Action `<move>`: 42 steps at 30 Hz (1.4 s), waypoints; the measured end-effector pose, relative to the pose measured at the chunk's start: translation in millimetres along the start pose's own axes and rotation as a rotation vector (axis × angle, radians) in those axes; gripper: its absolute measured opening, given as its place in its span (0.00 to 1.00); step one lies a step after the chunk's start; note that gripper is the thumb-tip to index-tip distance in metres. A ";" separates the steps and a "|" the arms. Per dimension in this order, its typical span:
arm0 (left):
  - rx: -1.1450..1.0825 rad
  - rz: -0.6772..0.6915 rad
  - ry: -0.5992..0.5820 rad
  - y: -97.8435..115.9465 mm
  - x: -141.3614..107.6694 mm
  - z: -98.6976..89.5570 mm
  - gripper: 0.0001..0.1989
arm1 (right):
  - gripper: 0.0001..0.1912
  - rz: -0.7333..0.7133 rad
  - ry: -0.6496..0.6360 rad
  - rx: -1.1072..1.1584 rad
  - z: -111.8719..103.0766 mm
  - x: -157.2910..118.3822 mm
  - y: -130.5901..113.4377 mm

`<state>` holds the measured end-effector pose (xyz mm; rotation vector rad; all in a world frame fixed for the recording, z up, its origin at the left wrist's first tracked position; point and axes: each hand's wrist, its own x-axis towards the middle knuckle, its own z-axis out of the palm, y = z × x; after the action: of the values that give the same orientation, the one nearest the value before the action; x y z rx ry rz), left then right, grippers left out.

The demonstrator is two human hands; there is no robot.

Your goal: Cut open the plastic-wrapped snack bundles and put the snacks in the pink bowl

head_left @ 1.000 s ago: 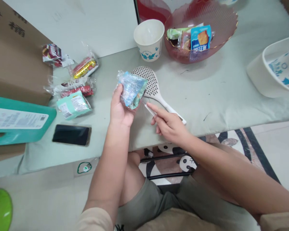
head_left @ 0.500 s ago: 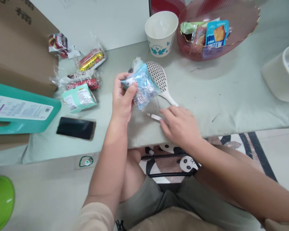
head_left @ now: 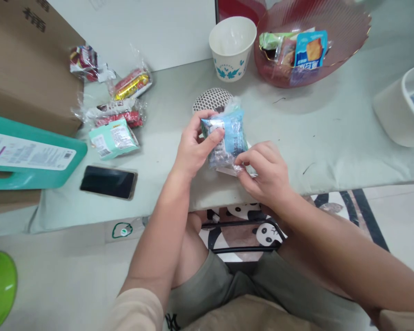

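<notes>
My left hand grips the left side of a blue packet. The thumb presses on the near face; the other fingers curl behind it, mostly hidden. My right hand is nearly closed, with thumb and forefinger pinched on the clear lower right corner of the same packet. I cannot tell whether that corner is torn.

The packet is located between both hands, above the front part of the cloth-covered table. Directly below its lower edge is a white stick, partly covered by the packet and the right hand. Beyond the packet, the perforated head of a strainer is visible; the packet and hands obscure much of its handle.

Behind the strainer stands an upright paper cup. To the right of the cup is a pink bowl containing several snack packs. Left of my left hand, a phone lies flat, screen up, near a mint-green pouch.
</notes>
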<state>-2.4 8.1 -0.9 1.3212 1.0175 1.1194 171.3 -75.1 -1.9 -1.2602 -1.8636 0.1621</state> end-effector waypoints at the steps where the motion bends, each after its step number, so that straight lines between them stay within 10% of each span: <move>1: -0.018 0.004 0.028 -1.5 1.8 -0.7 0.28 | 0.08 -0.024 0.017 0.009 -0.6 -0.2 -0.2; 10: -0.262 0.015 0.163 6.4 16.9 -23.0 0.32 | 0.11 -0.160 -0.176 0.202 -4.5 0.4 1.1; 15: -0.195 -0.322 -0.182 10.7 4.8 -20.0 0.51 | 0.21 0.000 0.085 0.134 -14.4 11.2 15.0; 21: -0.081 -0.303 -0.434 17.0 -0.1 -9.5 0.24 | 0.09 0.095 -0.117 0.232 -13.7 13.6 27.5; 28: 0.002 -0.276 -0.538 21.3 0.3 -15.5 0.23 | 0.10 0.305 -0.144 0.318 -16.6 16.0 32.9; 36: 0.066 -0.286 -0.593 23.3 0.4 -17.2 0.28 | 0.13 0.696 0.094 0.631 -15.5 20.9 40.1; 42: -0.049 -0.320 -0.379 14.9 -0.7 -15.0 0.30 | 0.11 0.714 0.341 0.678 -7.1 19.6 54.9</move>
<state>-17.7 9.5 13.6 1.2206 0.8731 0.6204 212.2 -35.1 -15.3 -1.2894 -0.8791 0.8279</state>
